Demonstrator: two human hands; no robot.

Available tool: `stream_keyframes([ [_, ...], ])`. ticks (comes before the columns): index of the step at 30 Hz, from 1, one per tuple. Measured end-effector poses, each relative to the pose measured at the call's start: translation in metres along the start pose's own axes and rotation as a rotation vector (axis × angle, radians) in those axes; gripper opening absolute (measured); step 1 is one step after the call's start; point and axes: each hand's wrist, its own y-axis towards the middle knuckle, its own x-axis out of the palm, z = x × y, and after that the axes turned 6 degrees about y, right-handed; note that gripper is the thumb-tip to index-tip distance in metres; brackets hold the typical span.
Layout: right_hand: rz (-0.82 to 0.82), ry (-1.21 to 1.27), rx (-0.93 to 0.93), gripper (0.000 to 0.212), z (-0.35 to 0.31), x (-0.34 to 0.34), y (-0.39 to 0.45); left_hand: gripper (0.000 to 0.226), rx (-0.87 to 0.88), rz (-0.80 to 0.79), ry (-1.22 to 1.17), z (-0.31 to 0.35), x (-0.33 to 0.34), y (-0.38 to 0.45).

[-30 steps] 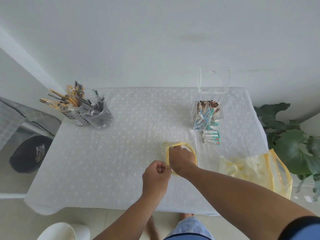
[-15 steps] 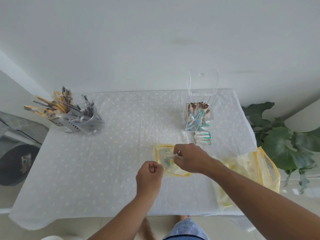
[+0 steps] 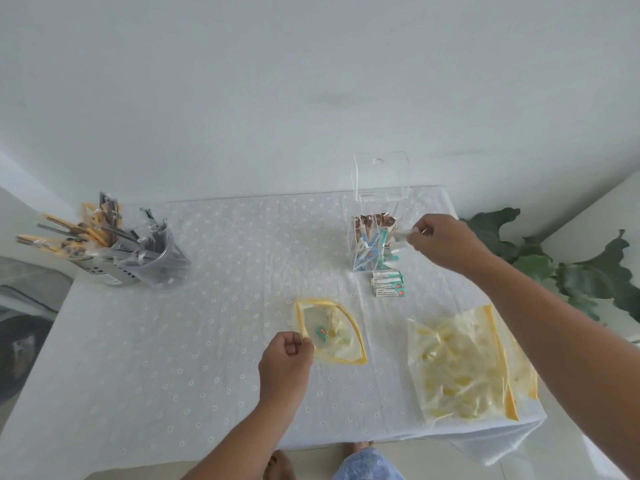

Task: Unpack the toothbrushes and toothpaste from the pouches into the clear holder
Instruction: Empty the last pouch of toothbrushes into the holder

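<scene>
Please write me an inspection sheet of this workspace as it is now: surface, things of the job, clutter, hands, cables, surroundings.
Surface: table under a white dotted cloth.
Job's things: clear holder, lid up, packets standing inside; small boxes lie just in front of it; open yellow-edged pouch with a small item inside.
Clutter: large yellow-edged bag at the right table edge; grey cup of wrapped utensils at the far left.
Hands: left hand pinches the pouch's edge; right hand holds a pale item beside the holder.
Cables: nothing seen.
Surroundings: white wall; green plant on the right; dark bin on the left.
</scene>
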Motion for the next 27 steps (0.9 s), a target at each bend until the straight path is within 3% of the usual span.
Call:
stream_keyframes([
  [14,-0.159,-0.289,0.031,0.014,0.002,0.024,0.062,0.005,-0.008,0.041,-0.008,0.000,-0.003,-0.007],
  [19,-0.115,-0.287,-0.022,0.040,0.003,0.019,0.065,0.005,-0.009,0.057,-0.014,-0.001,-0.002,-0.008],
  [27,-0.079,-0.243,-0.063,0.031,0.001,0.015,0.047,0.004,-0.004,0.043,-0.022,0.000,0.001,-0.011],
])
